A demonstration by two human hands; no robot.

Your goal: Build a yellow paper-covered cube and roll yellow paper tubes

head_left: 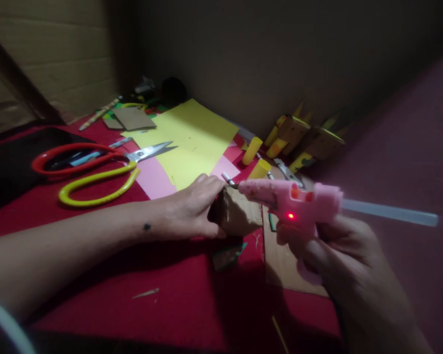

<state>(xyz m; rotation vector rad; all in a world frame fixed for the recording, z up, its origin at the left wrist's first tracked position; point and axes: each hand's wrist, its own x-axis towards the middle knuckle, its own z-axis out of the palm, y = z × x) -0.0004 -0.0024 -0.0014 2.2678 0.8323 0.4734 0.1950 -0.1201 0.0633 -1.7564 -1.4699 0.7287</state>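
The right grip (345,263) is holding a pink glue gun (306,216) while, to its left, the left grip (194,209) is clasping a cardboard box (245,211) close by the nozzle (234,186), so a sideways slip or an overly hard squeeze could be burning the fingers (217,184) resting beside that tip.

1. Table, red cloth (184,300), under & around both hands.
2. Scissors (139,154), 1 pr., red/yellow handles; left of & beyond L. hand (195,211).
3. Yellow sheet (195,142), lge.; beyond L. hand, overlapping pink paper (154,176).
4. Cardboard pcs. (135,119), sm.; far beyond L. hand, nr. patterned stick (100,114).
5. Yellow tubes (252,150), qty. 2; beyond & betw. hands.
6. Cardboard sheet (278,265), flat; just left of R. hand (339,250), partly hidden.
7. Dark scrap (227,258), green edge; nearer wearer than L. hand's fingers.
8. Pale sliver (145,293); nearer wearer than L. hand.
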